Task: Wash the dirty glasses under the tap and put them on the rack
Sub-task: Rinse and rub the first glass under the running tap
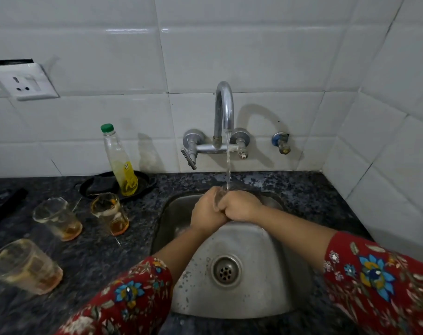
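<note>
Place: somebody's home kitchen, pretty lived-in
Walls: white glazed tiles point(229, 56) all the way up, meeting in a corner on the right
Tap: chrome wall-mounted mixer point(223, 122) with water running
Sink: small steel basin point(242, 274) set into the bench, drain in the middle
Bench: dark speckled granite point(85, 250)
Clutter: used glasses point(58, 220) with orange dregs, a green-capped bottle point(120, 160) of yellow liquid in a black dish point(101, 183)
Power: white wall socket point(24, 82) on the left

Head view, steeply down over sink point(229, 301)
</note>
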The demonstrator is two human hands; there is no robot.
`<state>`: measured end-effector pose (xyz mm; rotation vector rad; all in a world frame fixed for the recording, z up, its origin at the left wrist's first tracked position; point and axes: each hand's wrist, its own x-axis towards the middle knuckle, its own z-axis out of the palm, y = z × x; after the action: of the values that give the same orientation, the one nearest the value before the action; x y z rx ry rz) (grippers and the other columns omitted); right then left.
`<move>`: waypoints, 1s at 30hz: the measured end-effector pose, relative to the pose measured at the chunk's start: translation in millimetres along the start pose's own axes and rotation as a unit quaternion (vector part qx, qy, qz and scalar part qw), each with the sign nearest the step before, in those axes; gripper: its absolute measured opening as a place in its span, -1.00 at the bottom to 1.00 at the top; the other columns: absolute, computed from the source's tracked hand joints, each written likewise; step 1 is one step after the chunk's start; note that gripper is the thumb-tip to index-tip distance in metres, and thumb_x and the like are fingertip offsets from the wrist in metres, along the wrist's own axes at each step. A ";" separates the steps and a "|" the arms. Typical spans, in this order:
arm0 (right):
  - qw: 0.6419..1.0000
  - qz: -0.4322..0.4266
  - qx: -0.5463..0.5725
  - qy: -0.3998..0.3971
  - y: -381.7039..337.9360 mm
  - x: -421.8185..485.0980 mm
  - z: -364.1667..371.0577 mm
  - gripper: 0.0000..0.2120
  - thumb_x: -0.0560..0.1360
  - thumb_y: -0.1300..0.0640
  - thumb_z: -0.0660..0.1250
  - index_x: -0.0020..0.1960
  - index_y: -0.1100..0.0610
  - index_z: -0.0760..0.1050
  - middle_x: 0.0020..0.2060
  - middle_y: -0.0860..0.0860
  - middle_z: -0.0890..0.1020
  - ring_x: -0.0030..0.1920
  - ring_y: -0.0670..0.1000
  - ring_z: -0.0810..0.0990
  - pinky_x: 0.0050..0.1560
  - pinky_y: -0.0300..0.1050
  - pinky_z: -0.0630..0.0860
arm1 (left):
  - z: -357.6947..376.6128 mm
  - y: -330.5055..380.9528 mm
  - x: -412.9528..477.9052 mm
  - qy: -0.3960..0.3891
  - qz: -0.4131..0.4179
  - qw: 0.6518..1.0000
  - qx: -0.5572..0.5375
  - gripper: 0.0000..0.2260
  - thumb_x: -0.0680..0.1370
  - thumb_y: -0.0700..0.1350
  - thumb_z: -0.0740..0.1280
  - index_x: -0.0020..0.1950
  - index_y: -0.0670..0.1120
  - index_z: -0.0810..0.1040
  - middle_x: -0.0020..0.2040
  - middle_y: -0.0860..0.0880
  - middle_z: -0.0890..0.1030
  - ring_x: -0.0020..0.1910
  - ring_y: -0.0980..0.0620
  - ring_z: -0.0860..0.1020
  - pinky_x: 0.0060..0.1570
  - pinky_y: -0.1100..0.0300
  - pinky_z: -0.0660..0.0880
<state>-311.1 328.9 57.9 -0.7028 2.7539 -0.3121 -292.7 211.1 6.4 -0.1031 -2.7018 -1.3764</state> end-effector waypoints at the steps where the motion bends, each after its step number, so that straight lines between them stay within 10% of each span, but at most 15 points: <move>1: 0.999 -0.032 -0.022 0.010 -0.4 -3.9 -4.5 -0.69 0.46 0.22 0.22 0.06 -0.03 0.64 0.07 0.02 0.66 0.08 0.10 0.58 0.09 -0.05 0.50 | -3.8 -5.6 2.3 -0.029 0.006 0.998 -0.048 -0.79 0.36 -0.02 0.42 -0.09 0.13 0.46 -0.12 0.10 0.62 -0.10 0.11 0.60 -0.06 0.08 0.54; 5: 0.964 -0.135 -0.226 0.029 6.4 -11.7 -8.4 -0.76 0.44 0.22 0.25 0.04 0.12 0.62 0.02 0.13 0.64 0.08 0.17 0.56 0.06 -0.02 0.50 | -15.5 -16.1 15.1 -0.159 0.046 0.972 -0.167 -0.63 0.29 -0.33 0.51 0.05 -0.17 0.54 -0.05 -0.04 0.64 -0.03 0.06 0.60 0.06 0.04 0.52; 10: 0.992 -0.118 -0.020 -0.023 5.4 -10.5 -2.2 -0.84 0.57 0.13 0.19 -0.17 -0.01 0.45 -0.12 -0.03 0.54 -0.11 0.02 0.49 -0.17 -0.15 0.36 | -8.1 -18.1 9.4 -0.077 0.060 0.981 -0.167 -0.73 0.37 -0.24 0.46 0.03 -0.07 0.56 -0.04 0.02 0.65 -0.03 0.16 0.62 0.06 0.21 0.53; 15: 0.912 -0.296 -0.207 0.193 34.3 -13.4 3.7 -0.71 0.58 -0.02 0.11 -0.14 0.10 0.51 -0.28 0.04 0.64 -0.24 0.08 0.60 -0.08 -0.07 0.55 | -16.8 -21.2 12.6 -0.207 0.018 0.952 -0.225 -0.53 0.26 -0.42 0.51 0.08 -0.11 0.52 -0.02 0.05 0.61 -0.07 0.28 0.60 -0.02 0.40 0.48; 21: 0.974 0.065 0.042 0.213 -15.7 -7.4 15.8 -0.58 0.63 -0.08 0.06 -0.14 0.18 0.53 -0.21 0.14 0.65 -0.16 0.16 0.62 -0.20 -0.04 0.40 | -1.6 2.9 0.0 -0.032 0.018 0.999 -0.016 -0.78 0.39 0.03 0.40 -0.04 -0.01 0.50 -0.16 0.06 0.61 -0.15 0.14 0.60 -0.12 0.16 0.54; 25: 0.883 0.170 0.389 0.200 -30.7 -3.7 19.7 -0.50 0.62 -0.12 0.05 -0.24 0.19 0.53 -0.27 0.13 0.66 -0.22 0.15 0.63 -0.11 0.05 0.58 | -18.6 -1.8 -8.9 0.020 0.089 0.974 0.207 -0.64 0.37 0.04 0.40 0.12 -0.01 0.47 -0.01 0.05 0.54 -0.06 0.03 0.55 -0.16 0.12 0.48; 28: 0.719 0.237 0.650 0.072 -25.0 -12.6 22.2 -0.62 0.66 0.04 0.04 -0.12 0.20 0.53 -0.30 0.12 0.68 -0.34 0.09 0.64 -0.30 -0.16 0.60 | -36.9 -4.2 -12.8 -0.045 0.155 0.889 0.429 -0.62 0.40 -0.07 0.37 0.20 -0.05 0.43 0.13 -0.04 0.50 0.09 -0.10 0.50 -0.01 0.09 0.43; 30: 0.705 0.262 0.659 -0.002 -11.0 -18.9 27.4 -0.74 0.63 0.14 0.10 -0.05 0.21 0.52 -0.29 0.09 0.71 -0.37 0.03 0.66 -0.18 -0.22 0.62 | -42.2 -4.8 -14.8 -0.101 0.133 0.831 0.530 -0.60 0.45 -0.11 0.36 0.27 -0.06 0.41 0.22 -0.09 0.46 0.19 -0.15 0.46 0.13 0.06 0.41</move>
<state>-281.6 325.1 39.3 0.4549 1.7734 -1.7795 -275.8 173.9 25.3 -0.5036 -3.0168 0.3249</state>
